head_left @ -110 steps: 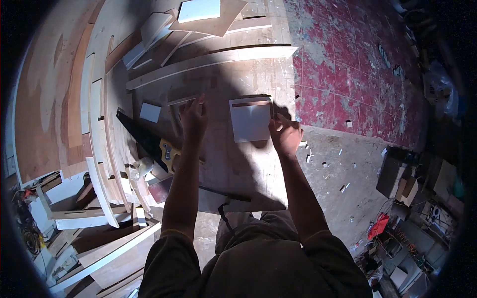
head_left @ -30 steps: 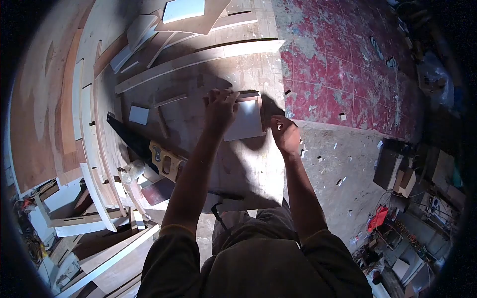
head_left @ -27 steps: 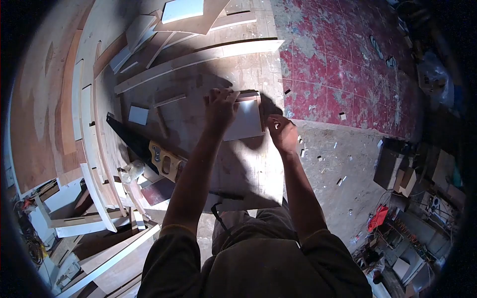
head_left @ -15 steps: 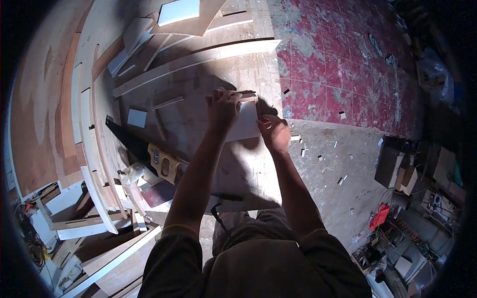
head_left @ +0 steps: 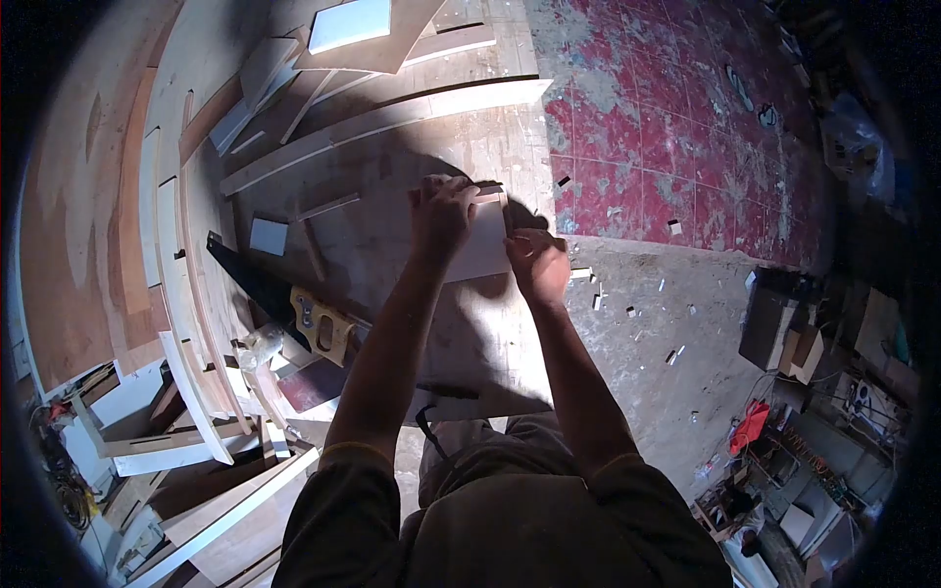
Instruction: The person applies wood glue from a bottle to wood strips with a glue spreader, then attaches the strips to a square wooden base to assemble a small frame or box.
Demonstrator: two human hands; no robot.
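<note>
A small white board [head_left: 480, 243] lies on the wooden work surface, with narrow wooden strips along its far and right edges. My left hand [head_left: 441, 216] is closed at the board's far left, fingers bent over the far strip [head_left: 488, 197]. At the right edge, my right hand [head_left: 539, 265] pinches the board's side, thumb and fingertips close against the right strip [head_left: 506, 211]. The fingers partly cover both contact points. To the left lies a handsaw [head_left: 323, 326] with a yellow handle and a dark blade.
A long wooden strip [head_left: 392, 120] crosses the surface beyond my hands. A small white offcut [head_left: 268, 236] and thin sticks lie left. Further off, a white block [head_left: 350, 24] rests on a plywood piece. Scraps litter the floor [head_left: 637, 284] at right; stacked boards [head_left: 235, 510] stand lower left.
My right hand has shifted very slightly left along the board's edge. The left hand stays nearly in place, and the view has moved a little.
</note>
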